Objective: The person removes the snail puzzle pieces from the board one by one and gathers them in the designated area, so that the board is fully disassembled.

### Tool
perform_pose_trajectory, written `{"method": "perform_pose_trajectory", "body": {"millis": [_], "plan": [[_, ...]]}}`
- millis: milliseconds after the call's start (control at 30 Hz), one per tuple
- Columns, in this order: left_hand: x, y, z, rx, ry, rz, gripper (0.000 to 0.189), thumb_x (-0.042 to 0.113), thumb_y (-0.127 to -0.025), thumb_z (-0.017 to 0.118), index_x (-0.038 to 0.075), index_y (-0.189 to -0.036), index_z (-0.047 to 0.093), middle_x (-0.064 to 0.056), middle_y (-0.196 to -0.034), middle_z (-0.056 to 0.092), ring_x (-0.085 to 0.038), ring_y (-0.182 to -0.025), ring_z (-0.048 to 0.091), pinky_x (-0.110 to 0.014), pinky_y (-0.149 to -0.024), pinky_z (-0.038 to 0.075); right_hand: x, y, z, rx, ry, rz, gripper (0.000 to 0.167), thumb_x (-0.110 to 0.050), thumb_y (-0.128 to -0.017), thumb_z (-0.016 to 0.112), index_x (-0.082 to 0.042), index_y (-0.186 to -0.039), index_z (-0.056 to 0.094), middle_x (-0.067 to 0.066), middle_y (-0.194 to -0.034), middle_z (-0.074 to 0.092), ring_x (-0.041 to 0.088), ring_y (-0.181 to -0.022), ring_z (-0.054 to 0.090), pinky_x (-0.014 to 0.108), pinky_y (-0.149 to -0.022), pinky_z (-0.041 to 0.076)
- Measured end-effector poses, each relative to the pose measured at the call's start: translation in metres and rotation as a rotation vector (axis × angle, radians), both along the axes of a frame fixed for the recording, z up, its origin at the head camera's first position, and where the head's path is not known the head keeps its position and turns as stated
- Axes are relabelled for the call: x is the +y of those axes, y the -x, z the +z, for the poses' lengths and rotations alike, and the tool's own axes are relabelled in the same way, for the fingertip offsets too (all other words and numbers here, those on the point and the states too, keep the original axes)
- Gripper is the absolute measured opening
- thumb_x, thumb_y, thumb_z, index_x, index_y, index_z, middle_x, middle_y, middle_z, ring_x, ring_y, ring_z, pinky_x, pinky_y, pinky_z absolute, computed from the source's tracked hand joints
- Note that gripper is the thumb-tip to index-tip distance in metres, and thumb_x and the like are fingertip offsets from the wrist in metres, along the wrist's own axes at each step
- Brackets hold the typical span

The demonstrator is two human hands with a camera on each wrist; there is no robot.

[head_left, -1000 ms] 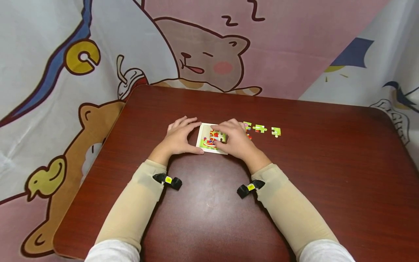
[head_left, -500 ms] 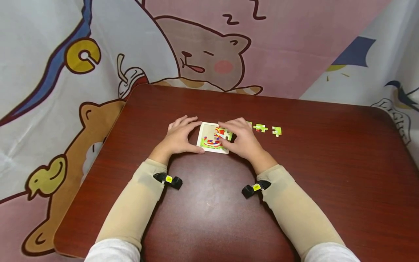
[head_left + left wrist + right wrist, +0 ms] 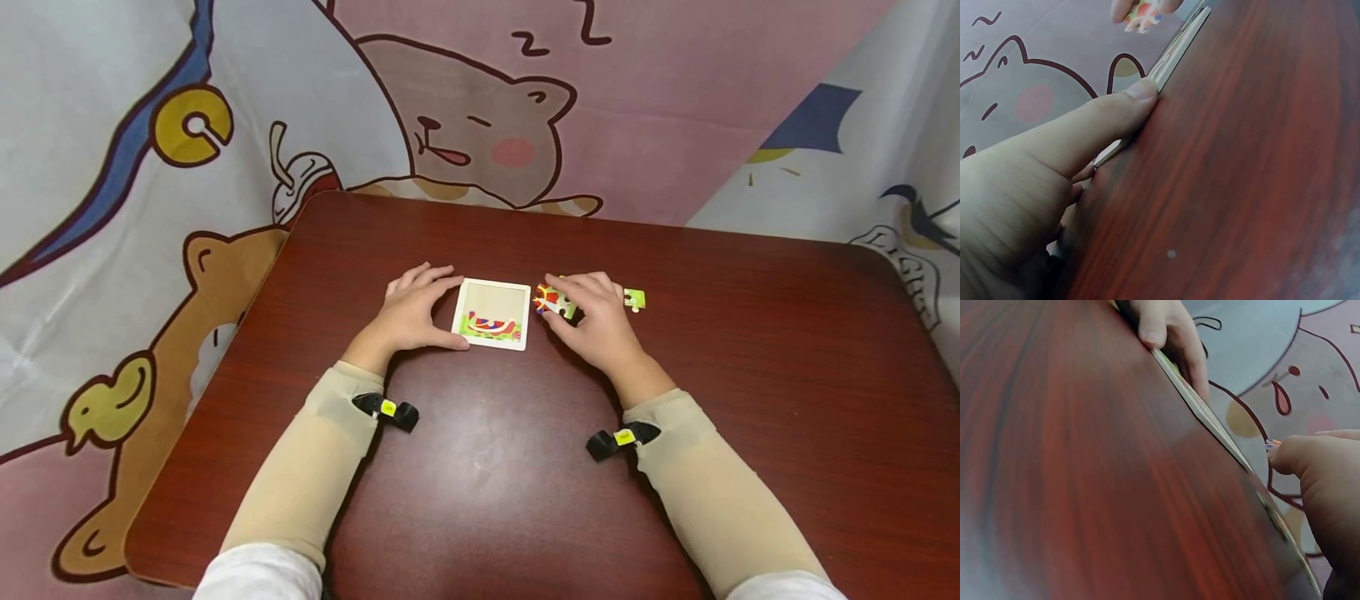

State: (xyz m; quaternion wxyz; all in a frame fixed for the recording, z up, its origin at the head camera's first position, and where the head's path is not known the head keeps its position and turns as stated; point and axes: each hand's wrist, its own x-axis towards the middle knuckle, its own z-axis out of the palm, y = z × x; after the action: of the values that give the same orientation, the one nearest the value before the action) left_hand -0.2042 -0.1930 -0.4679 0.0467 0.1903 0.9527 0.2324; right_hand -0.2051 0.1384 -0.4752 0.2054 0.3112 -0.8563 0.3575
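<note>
A small square puzzle board [image 3: 495, 297] with a pale rim lies on the table, its lower strip filled with red, green and blue picture pieces and its upper part bare wood. My left hand [image 3: 408, 315] holds the board's left side between thumb and fingers. In the left wrist view that thumb [image 3: 1142, 90] presses on the board's edge. Just right of the board, my right hand [image 3: 596, 321] pinches a red, yellow and white puzzle piece [image 3: 545, 300] between thumb and index finger. The right wrist view shows only a tip of this piece [image 3: 1272, 444].
Green puzzle pieces lie beyond and beside the right hand, partly hidden by it; one loose piece [image 3: 635, 299] shows past its fingers. A dark red wooden table [image 3: 480, 500] carries everything. Behind it hangs a cartoon-printed cloth [image 3: 637, 108].
My right hand has moved right, off the board, carrying the puzzle piece that was over it, so the bare upper part now shows. The left hand has stayed at the board's left side.
</note>
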Motion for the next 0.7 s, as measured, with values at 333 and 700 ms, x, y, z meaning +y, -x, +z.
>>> {"method": "perform_pose_trajectory", "body": {"millis": [333, 700], "plan": [[-0.001, 0.0, -0.001, 0.001, -0.005, -0.004, 0.115, 0.07, -0.067, 0.092, 0.022, -0.163, 0.048, -0.002, -0.171, 0.035, -0.034, -0.16, 0.018, -0.06, -0.12, 0.018, 0.044, -0.004, -0.002, -0.091, -0.031, -0.029, 0.051, -0.004, -0.082, 0.09, -0.004, -0.13, 0.076, 0.013, -0.114, 0.072, 0.039, -0.112, 0.053, 0.058, -0.088, 0.032], [0.0, -0.001, 0.0, 0.0, -0.007, -0.003, 0.115, 0.069, -0.068, 0.092, 0.022, -0.163, 0.048, -0.003, -0.171, 0.036, -0.033, -0.16, 0.017, -0.06, -0.121, 0.017, 0.059, -0.006, -0.001, -0.137, -0.152, -0.057, 0.064, -0.01, -0.087, 0.09, -0.009, -0.147, 0.066, 0.014, -0.131, 0.073, 0.039, -0.117, 0.051, 0.061, -0.09, 0.03]]}}
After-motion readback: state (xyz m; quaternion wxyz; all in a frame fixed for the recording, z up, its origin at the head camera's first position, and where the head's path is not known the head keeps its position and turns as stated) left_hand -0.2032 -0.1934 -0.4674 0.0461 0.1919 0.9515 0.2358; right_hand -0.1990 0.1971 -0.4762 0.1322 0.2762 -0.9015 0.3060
